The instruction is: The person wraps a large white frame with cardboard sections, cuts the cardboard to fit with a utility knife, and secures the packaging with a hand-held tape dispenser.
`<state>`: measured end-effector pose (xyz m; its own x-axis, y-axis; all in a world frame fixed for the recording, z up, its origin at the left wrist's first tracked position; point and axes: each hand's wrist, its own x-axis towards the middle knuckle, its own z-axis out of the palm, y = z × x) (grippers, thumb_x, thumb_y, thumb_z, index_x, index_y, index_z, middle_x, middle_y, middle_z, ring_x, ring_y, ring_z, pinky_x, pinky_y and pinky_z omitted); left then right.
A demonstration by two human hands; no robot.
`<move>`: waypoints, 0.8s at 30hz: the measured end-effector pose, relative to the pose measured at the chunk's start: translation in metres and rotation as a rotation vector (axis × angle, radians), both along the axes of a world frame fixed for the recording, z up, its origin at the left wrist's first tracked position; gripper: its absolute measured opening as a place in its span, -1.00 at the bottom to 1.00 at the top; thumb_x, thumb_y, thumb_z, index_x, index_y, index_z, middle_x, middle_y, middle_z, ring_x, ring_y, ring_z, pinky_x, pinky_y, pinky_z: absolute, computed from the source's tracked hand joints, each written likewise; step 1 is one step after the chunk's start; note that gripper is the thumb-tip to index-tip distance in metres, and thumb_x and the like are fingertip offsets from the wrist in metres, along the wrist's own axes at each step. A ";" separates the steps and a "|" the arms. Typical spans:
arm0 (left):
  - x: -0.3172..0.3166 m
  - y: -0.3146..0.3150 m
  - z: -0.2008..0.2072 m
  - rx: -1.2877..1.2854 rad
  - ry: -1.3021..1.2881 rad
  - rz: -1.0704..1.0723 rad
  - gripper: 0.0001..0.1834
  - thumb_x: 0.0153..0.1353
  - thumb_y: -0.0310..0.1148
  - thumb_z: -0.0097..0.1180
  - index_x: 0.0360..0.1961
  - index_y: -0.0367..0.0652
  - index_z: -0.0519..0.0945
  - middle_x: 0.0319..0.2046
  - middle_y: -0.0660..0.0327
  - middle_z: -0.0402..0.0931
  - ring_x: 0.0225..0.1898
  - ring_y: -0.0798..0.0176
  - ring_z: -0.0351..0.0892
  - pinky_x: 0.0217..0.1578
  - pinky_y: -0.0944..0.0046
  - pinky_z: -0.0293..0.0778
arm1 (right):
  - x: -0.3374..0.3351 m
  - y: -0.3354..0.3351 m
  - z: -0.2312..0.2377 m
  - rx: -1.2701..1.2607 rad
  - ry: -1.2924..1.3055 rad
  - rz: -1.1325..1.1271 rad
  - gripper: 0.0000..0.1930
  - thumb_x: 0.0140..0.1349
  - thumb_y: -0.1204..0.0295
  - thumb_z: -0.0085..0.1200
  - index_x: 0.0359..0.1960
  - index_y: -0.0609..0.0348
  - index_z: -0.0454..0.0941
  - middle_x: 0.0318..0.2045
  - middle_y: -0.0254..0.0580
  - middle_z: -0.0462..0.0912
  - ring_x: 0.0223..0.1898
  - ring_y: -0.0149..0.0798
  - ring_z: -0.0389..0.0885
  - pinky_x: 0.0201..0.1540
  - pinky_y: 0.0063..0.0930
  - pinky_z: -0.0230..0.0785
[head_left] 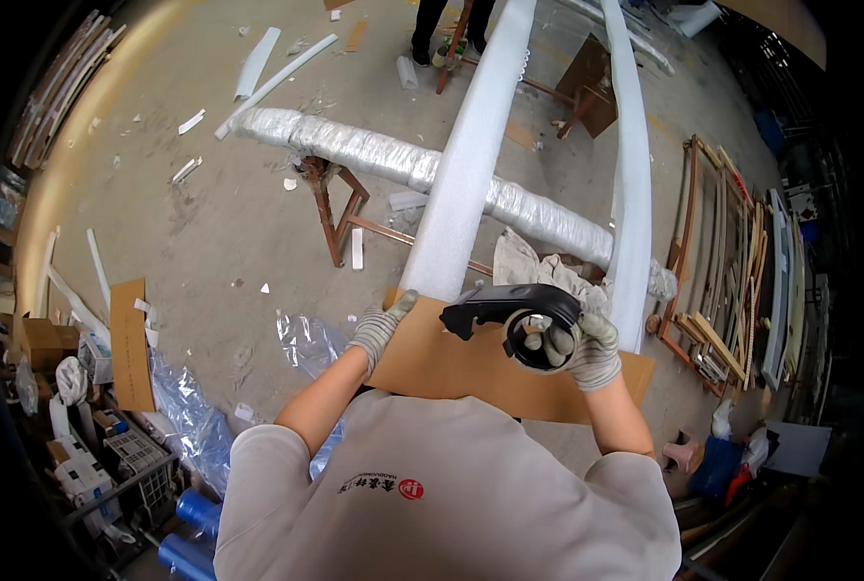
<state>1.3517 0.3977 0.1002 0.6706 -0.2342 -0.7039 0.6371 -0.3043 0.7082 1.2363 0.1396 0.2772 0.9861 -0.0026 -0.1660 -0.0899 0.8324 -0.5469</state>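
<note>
In my gloved right hand (596,351) is a black tape dispenser (509,302), my fingers curled through its round hub. It is raised over a brown cardboard sheet (451,373) that spans the near ends of two long pieces in white foam wrap, the left piece (470,155) and the right piece (631,194). My left hand (383,329), also gloved, grips the sheet's left edge beside the end of the left piece; its fingertips are partly hidden. A crumpled whitish cloth (538,266) lies between the two pieces, just beyond the dispenser.
A plastic-wrapped crossbar (354,145) on a rusty metal trestle (330,208) runs under the foam-wrapped pieces. Clear plastic film (195,407) and boxes crowd the left. Stacked frames and strips (732,261) stand at right. Another person's legs (441,29) show at the far end.
</note>
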 end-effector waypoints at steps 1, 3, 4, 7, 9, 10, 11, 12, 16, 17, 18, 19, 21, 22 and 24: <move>0.000 0.000 0.010 0.033 -0.014 -0.057 -0.10 -0.10 0.27 0.21 0.06 -0.31 0.39 -0.11 0.01 0.49 -0.12 0.10 0.51 -0.10 0.23 0.43 | 0.005 0.011 0.007 -0.114 0.167 -0.100 -0.57 0.15 0.47 -0.05 0.10 0.16 0.27 -0.34 -0.10 0.54 -0.50 -0.23 0.61 -0.55 -0.51 0.48; 0.000 0.005 0.012 0.049 -0.040 -0.109 -0.12 -0.06 0.25 0.19 0.07 -0.30 0.39 -0.02 -0.01 0.47 0.00 0.06 0.46 0.01 0.23 0.36 | 0.015 0.008 0.014 -0.107 0.072 -0.150 -0.57 0.17 0.41 -0.05 0.07 0.29 0.28 -0.36 -0.06 0.59 -0.38 -0.07 0.63 -0.37 -0.30 0.53; 0.000 0.007 0.007 0.072 -0.037 -0.103 -0.12 -0.06 0.25 0.18 0.08 -0.30 0.38 -0.04 -0.02 0.47 -0.01 0.05 0.46 0.01 0.22 0.36 | 0.021 0.002 0.021 -0.212 -0.098 -0.143 -0.54 0.16 0.35 -0.02 0.08 0.32 0.30 -0.31 -0.01 0.61 -0.23 -0.01 0.60 -0.09 -0.18 0.39; 0.000 0.009 0.015 0.005 0.013 -0.071 -0.12 -0.05 0.26 0.16 0.06 -0.32 0.39 -0.06 -0.03 0.48 -0.03 0.04 0.48 -0.01 0.20 0.37 | 0.041 0.014 0.050 -0.430 -0.418 -0.156 -0.13 -0.04 -0.06 0.14 0.18 0.37 0.20 -0.07 0.00 0.55 0.05 -0.01 0.47 0.24 -0.12 0.18; 0.002 0.006 0.016 -0.083 0.042 -0.051 -0.12 -0.05 0.27 0.15 0.05 -0.33 0.39 -0.07 -0.04 0.48 -0.05 0.04 0.49 -0.01 0.20 0.37 | 0.040 0.021 0.049 -0.141 -0.369 -0.176 0.19 -0.29 -0.34 0.18 0.25 0.37 0.08 0.07 0.01 0.46 0.11 0.00 0.41 0.28 -0.04 0.12; 0.001 0.006 0.006 0.002 -0.010 -0.084 -0.12 -0.05 0.27 0.16 0.04 -0.33 0.39 -0.08 -0.04 0.49 -0.07 0.04 0.50 -0.03 0.20 0.38 | 0.040 0.026 0.041 -0.156 -0.189 -0.262 0.23 -0.36 -0.39 0.15 0.25 0.33 0.08 0.05 0.03 0.46 0.06 0.02 0.45 0.27 -0.03 0.15; 0.001 0.005 -0.002 0.086 -0.063 -0.115 -0.12 -0.05 0.27 0.16 0.04 -0.33 0.38 -0.10 -0.04 0.49 -0.09 0.03 0.51 -0.05 0.20 0.39 | 0.045 0.031 0.037 0.057 -0.123 -0.171 0.11 -0.25 -0.36 0.12 0.21 0.29 0.15 -0.03 0.02 0.51 0.00 0.05 0.49 0.21 -0.03 0.25; 0.003 0.003 -0.007 0.086 -0.074 -0.117 -0.12 -0.05 0.27 0.16 0.04 -0.33 0.38 -0.10 -0.04 0.49 -0.09 0.03 0.51 -0.05 0.20 0.39 | 0.047 0.029 0.023 0.027 -0.056 -0.129 0.04 -0.17 -0.34 0.10 0.18 0.28 0.18 -0.07 0.01 0.52 -0.05 0.01 0.53 0.13 -0.07 0.34; -0.002 0.008 0.006 -0.017 0.025 -0.087 -0.23 -0.03 0.18 0.22 -0.02 -0.27 0.39 -0.19 0.00 0.50 -0.19 0.13 0.53 -0.18 0.23 0.46 | 0.050 0.031 -0.013 0.145 0.231 -0.042 -0.15 0.06 -0.32 -0.10 0.10 0.25 0.26 -0.18 -0.04 0.54 -0.36 -0.20 0.56 -0.33 -0.37 0.51; -0.005 0.009 0.013 -0.125 0.121 -0.055 -0.27 -0.03 0.14 0.25 -0.04 -0.25 0.39 -0.22 0.02 0.50 -0.22 0.17 0.53 -0.22 0.24 0.47 | 0.053 0.030 -0.011 0.124 0.262 -0.079 -0.10 0.03 -0.36 -0.14 0.10 0.29 0.26 -0.19 0.00 0.54 -0.36 -0.18 0.55 -0.32 -0.38 0.51; -0.008 0.011 0.007 -0.112 0.129 -0.061 -0.27 -0.03 0.14 0.25 -0.04 -0.25 0.39 -0.22 0.02 0.50 -0.22 0.17 0.53 -0.22 0.24 0.47 | 0.058 0.030 -0.010 0.103 0.288 -0.106 -0.05 0.00 -0.40 -0.17 0.09 0.33 0.26 -0.19 0.05 0.53 -0.36 -0.17 0.55 -0.32 -0.38 0.51; -0.010 0.012 0.000 -0.171 0.101 -0.035 -0.29 -0.04 0.11 0.27 -0.06 -0.24 0.39 -0.23 0.04 0.49 -0.24 0.19 0.52 -0.25 0.23 0.48 | 0.061 0.024 -0.005 0.058 0.291 -0.123 0.00 -0.03 -0.43 -0.16 0.10 0.36 0.25 -0.18 0.09 0.53 -0.32 -0.13 0.57 -0.29 -0.38 0.52; -0.012 0.013 -0.001 -0.224 0.069 -0.019 -0.32 -0.05 0.09 0.29 -0.09 -0.23 0.40 -0.25 0.06 0.49 -0.27 0.22 0.52 -0.28 0.23 0.49 | 0.062 0.010 0.010 -0.023 0.048 -0.022 0.08 -0.08 -0.51 -0.31 0.18 0.30 0.23 0.09 0.02 0.41 0.09 -0.07 0.44 0.17 -0.20 0.30; -0.011 0.012 0.007 -0.241 0.061 0.007 -0.27 -0.06 0.08 0.30 -0.06 -0.28 0.38 -0.24 0.03 0.49 -0.29 0.20 0.54 -0.32 0.22 0.51 | 0.063 0.007 0.019 -0.118 -0.108 -0.009 0.22 -0.24 -0.61 -0.36 0.20 0.32 0.21 0.13 0.05 0.37 0.12 -0.07 0.40 0.19 -0.19 0.28; -0.010 0.011 0.009 -0.257 0.046 0.023 -0.23 -0.08 0.07 0.32 -0.04 -0.33 0.37 -0.24 0.01 0.49 -0.30 0.17 0.55 -0.36 0.21 0.53 | 0.060 0.010 0.040 -0.196 -0.129 -0.106 0.31 -0.37 -0.65 -0.33 0.24 0.29 0.15 0.16 0.07 0.32 0.15 -0.07 0.37 0.22 -0.15 0.23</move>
<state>1.3413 0.4084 0.1090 0.6462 -0.3941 -0.6535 0.6755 -0.1032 0.7301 1.2964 0.1500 0.3176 0.9915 -0.1274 -0.0253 0.0733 0.7101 -0.7003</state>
